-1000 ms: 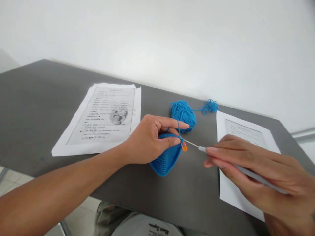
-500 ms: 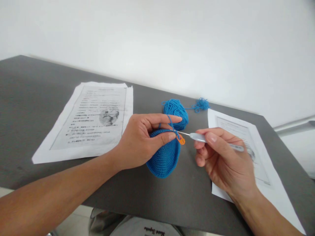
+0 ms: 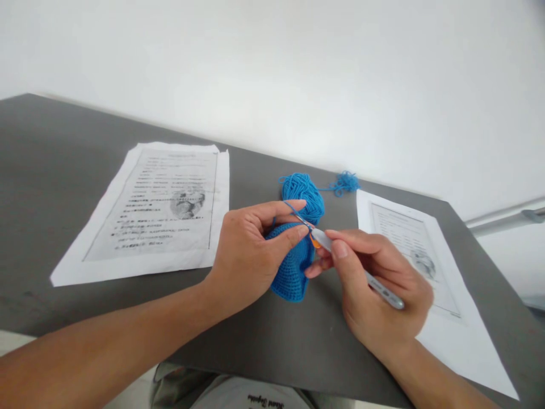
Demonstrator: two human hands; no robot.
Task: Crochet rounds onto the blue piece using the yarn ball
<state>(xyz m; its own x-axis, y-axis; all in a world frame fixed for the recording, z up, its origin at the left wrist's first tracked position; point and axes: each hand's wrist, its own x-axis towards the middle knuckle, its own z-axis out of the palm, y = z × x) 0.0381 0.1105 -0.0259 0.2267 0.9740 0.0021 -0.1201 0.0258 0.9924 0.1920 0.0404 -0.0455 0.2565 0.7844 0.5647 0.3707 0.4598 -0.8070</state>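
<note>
My left hand (image 3: 251, 244) pinches the top edge of a blue crocheted piece (image 3: 292, 270), and a strand of blue yarn runs over its index finger. Between thumb and fingers, my right hand (image 3: 378, 284) grips a crochet hook (image 3: 324, 240) with a grey handle. The hook's metal shaft points up and left, its tip at the yarn by my left index finger. An orange stitch marker (image 3: 315, 243) hangs at the work's edge, partly covered by the handle. Just behind the left fingers lies a ball of blue yarn (image 3: 303, 193).
A small tangle of blue yarn (image 3: 347, 182) lies at the table's back edge, joined to the ball. Printed sheets lie on both sides: one paper (image 3: 145, 204) on the left, another paper (image 3: 451, 335) under my right forearm. A white wall stands behind the dark table (image 3: 272, 346).
My right hand has moved left and turned, so the hook now slants up and left, closer to my left hand. The crocheted piece has turned and folded somewhat, and the marker is more covered.
</note>
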